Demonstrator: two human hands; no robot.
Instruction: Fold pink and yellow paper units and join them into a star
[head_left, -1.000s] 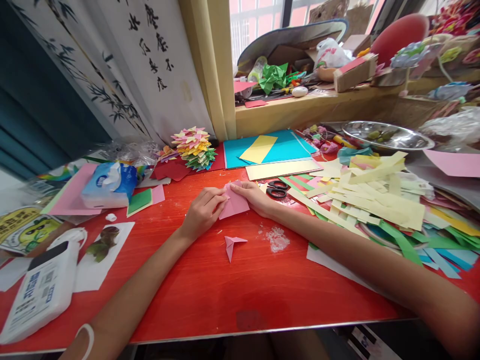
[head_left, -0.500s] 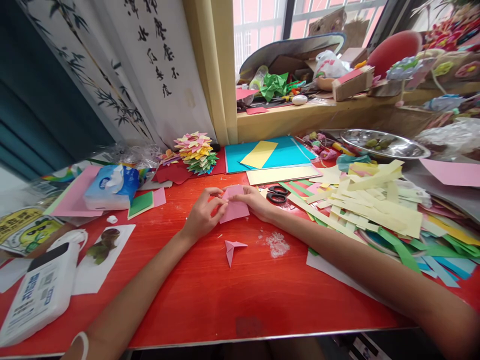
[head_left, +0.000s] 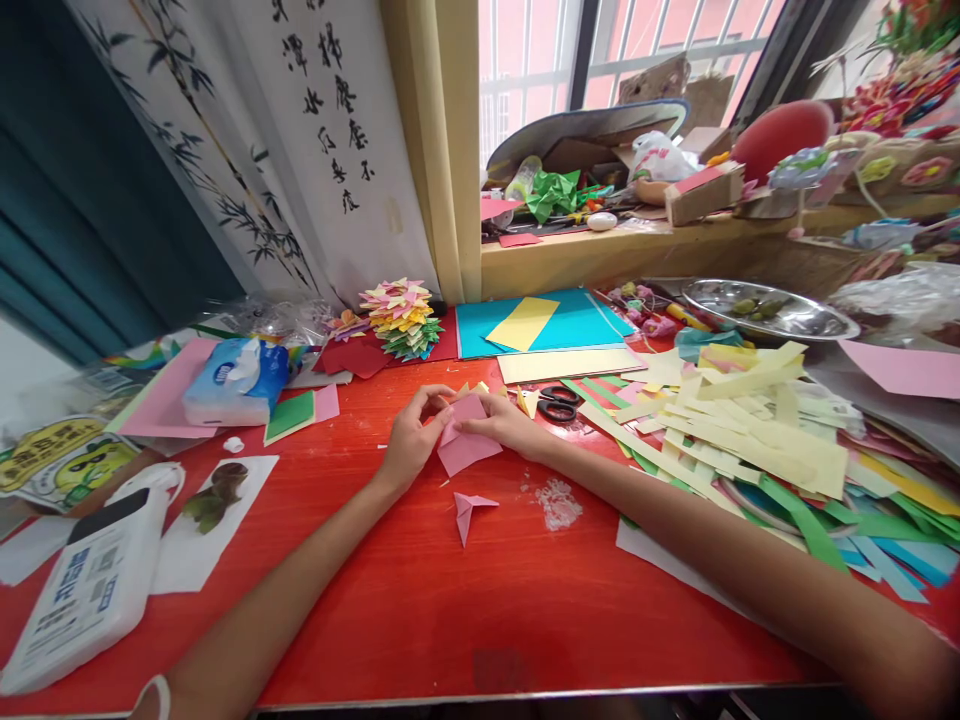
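Between both hands is a pink square of paper (head_left: 466, 450), tilted above the red table (head_left: 390, 610). My left hand (head_left: 411, 437) pinches its left edge between thumb and fingers. On the upper right side my right hand (head_left: 508, 425) grips the same sheet, its thumb lying on the front. Just below the paper lies a folded pink paper piece (head_left: 471, 512), pointed and V-shaped. Several yellow folded pieces (head_left: 529, 402) show partly behind my right hand. Black-handled scissors (head_left: 559, 403) rest to the right of that hand.
A layered model of folded paper (head_left: 403, 320) stands at the back. Cut paper strips (head_left: 735, 420) heap up on the right, before a metal dish (head_left: 772, 308). Blue sheets (head_left: 577, 325) lie at the back. Tissues (head_left: 236, 380) and a white box (head_left: 90, 590) are on the left.
My right thumb has moved onto the front of the pink paper, and the sheet has turned and tilted slightly. The whole view has shifted a little. The folded piece stays on the table.
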